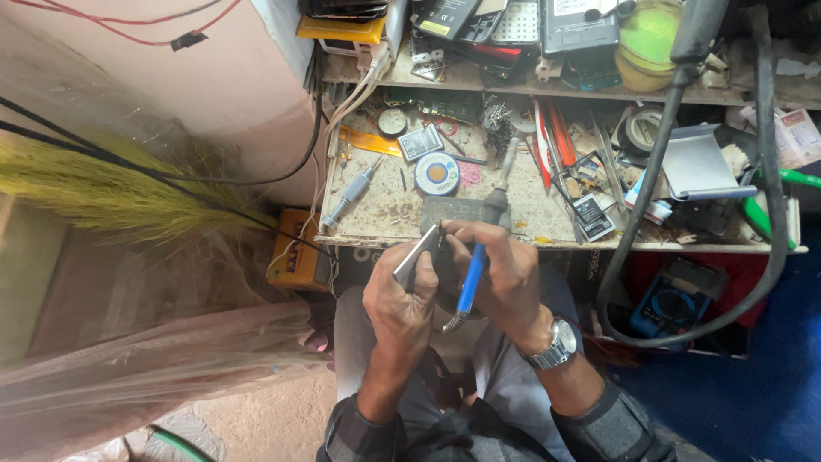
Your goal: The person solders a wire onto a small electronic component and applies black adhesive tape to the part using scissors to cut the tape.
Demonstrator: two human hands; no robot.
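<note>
My left hand grips a thin grey flat device, tilted on edge, just below the workbench's front edge. My right hand holds a blue-handled tool like a pen, its tip meeting the device's upper end. A silver watch sits on my right wrist. Both hands hover over my lap, close together and touching at the fingertips.
On the cluttered bench lie a grey screwdriver, a round blue-rimmed solder wick spool, a small battery, red tools and tape rolls. Thick black hoses loop at right over a blue multimeter. A broom leans left.
</note>
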